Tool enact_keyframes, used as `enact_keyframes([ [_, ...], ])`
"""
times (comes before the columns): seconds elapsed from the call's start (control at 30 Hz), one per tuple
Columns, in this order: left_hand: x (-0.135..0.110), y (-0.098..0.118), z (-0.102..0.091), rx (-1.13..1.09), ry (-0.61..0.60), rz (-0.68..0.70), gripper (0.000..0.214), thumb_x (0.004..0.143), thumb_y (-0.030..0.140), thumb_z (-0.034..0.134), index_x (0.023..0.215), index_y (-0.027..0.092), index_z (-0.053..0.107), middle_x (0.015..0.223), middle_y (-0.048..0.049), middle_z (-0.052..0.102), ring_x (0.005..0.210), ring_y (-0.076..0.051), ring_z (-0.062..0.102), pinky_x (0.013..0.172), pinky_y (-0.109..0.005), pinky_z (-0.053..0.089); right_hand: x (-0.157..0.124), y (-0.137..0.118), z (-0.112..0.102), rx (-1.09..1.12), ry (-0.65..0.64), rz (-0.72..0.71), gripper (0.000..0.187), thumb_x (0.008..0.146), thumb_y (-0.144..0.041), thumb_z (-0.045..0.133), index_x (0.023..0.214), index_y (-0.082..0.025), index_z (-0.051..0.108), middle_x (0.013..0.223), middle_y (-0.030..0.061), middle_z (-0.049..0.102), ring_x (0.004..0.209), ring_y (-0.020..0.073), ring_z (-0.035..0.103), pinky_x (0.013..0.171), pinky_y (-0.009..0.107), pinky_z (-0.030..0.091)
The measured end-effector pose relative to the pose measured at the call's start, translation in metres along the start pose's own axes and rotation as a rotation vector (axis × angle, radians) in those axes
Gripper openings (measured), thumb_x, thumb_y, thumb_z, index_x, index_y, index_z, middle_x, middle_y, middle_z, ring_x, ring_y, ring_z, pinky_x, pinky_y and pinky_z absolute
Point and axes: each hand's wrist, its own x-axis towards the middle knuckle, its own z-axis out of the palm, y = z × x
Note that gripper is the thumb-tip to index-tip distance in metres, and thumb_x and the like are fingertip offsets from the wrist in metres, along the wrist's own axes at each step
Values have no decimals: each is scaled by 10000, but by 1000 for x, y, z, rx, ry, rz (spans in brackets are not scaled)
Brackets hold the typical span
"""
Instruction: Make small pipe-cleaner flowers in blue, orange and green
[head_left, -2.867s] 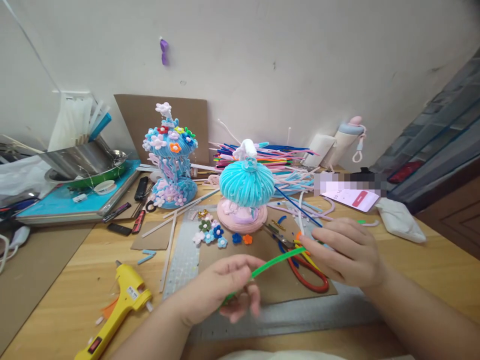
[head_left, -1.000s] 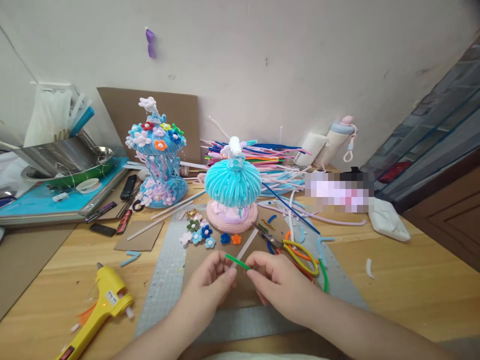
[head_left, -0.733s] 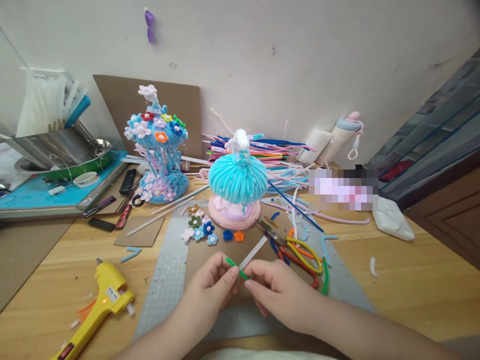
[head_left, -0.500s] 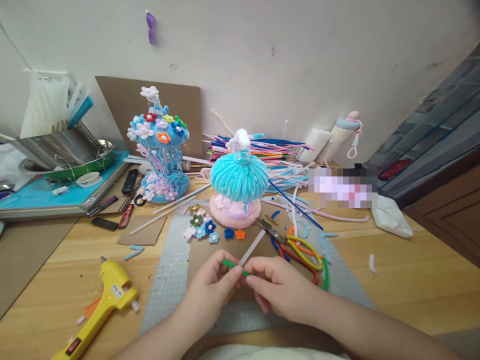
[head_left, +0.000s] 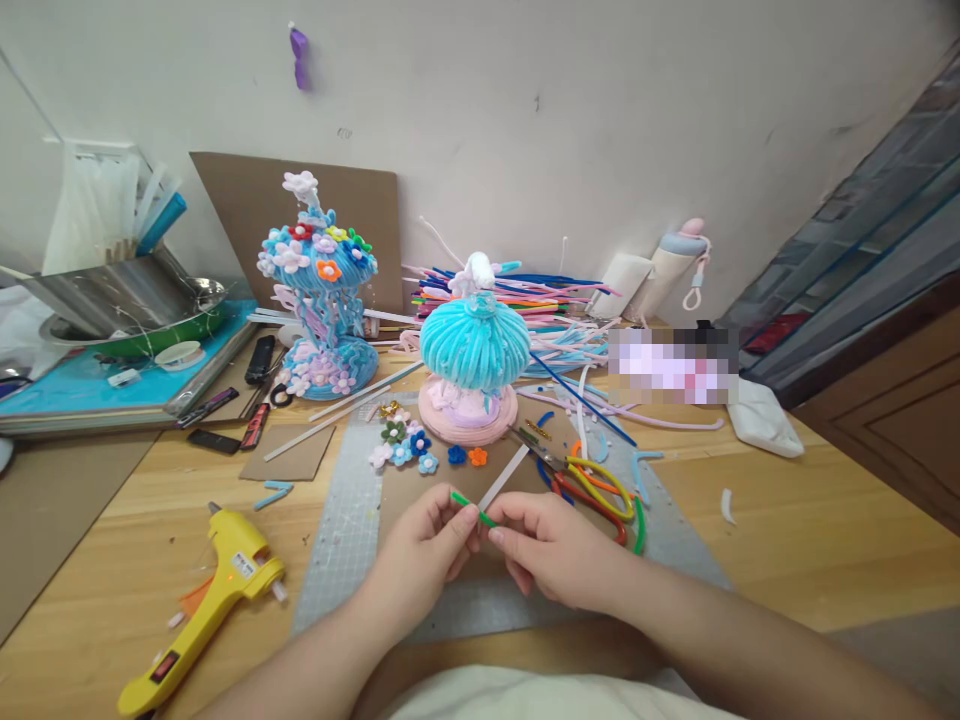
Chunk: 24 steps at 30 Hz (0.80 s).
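Observation:
A short green pipe cleaner is pinched between the fingertips of my left hand. My right hand grips the other end of the same piece, close beside the left. Just beyond the fingers a white strip slants toward the scissors; its lower end is hidden by my hands. Ahead stands a turquoise pipe-cleaner jellyfish shape on a round pink base. Small pipe-cleaner flowers are clustered left of centre, with a blue one and an orange one nearer my hands.
Scissors and a curved green piece lie right of my hands on cardboard over a grey cutting mat. A yellow glue gun rests at left. Behind are a flower-covered jellyfish, loose pipe cleaners and a metal pot.
Both hands keep hold of the green pipe cleaner and have barely moved relative to each other. The camera view has shifted slightly.

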Motion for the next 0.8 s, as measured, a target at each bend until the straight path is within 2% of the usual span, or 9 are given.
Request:
enact_keyframes([
  [0.13,-2,6,-1,-64,12,-43,315,731,429,606,676,174,430,540,47,521,365,-21,291,357,-162,135,-3,1,-4,120,-128,42,164,868,-295,425,901,-178,536,474,-80,494,292,34,324,305,132,212],
  [0.23,-6,12,-5,-158,-18,-48,294,738,389,616,693,187,407,522,62,505,372,-25,263,372,-165,111,-1,1,-15,286,-259,58,231,844,-374,477,795,-154,530,484,-70,467,331,33,303,318,138,195],
  [0.3,-11,14,-7,-153,-123,-37,292,741,385,618,691,188,408,501,67,479,387,-35,274,383,-172,132,4,-2,-25,324,-334,102,239,798,-365,539,721,-139,535,477,-77,417,353,28,261,330,147,158],
  [0.4,-15,13,-7,45,-295,-15,258,743,348,623,673,168,452,525,53,466,463,-59,345,434,-184,225,16,-14,-36,167,-414,180,175,756,-291,539,664,-143,527,458,-82,390,348,32,233,345,168,144],
  [0.47,-14,9,-8,240,-283,15,208,758,293,602,662,155,481,561,44,460,522,-72,366,486,-195,266,19,-26,-36,-57,-360,131,169,764,-259,510,644,-141,528,498,-67,420,390,37,272,383,170,191],
  [0.57,-7,2,-9,417,-90,97,182,775,248,560,641,155,480,575,43,438,559,-85,368,513,-204,271,10,-43,-24,-583,-74,-168,134,762,-213,517,651,-149,554,571,-35,496,503,71,395,471,197,243],
  [0.67,-2,2,-10,278,24,102,207,772,269,565,641,168,441,554,57,411,514,-73,339,470,-192,242,-10,-46,-7,-987,202,-442,160,825,-200,463,707,-152,559,658,14,563,576,111,455,529,241,256],
  [0.73,-2,7,-10,61,0,12,225,775,310,570,676,184,413,527,76,398,436,-51,261,413,-182,164,-19,-40,0,-1006,259,-509,180,857,-193,429,748,-155,567,678,23,577,586,119,470,544,246,276],
  [0.8,-5,12,-10,-125,-42,-65,239,779,336,576,706,196,396,520,84,415,394,-35,178,391,-184,84,-23,-31,1,-864,263,-529,197,881,-195,415,805,-158,593,706,23,596,611,117,495,571,231,316],
])
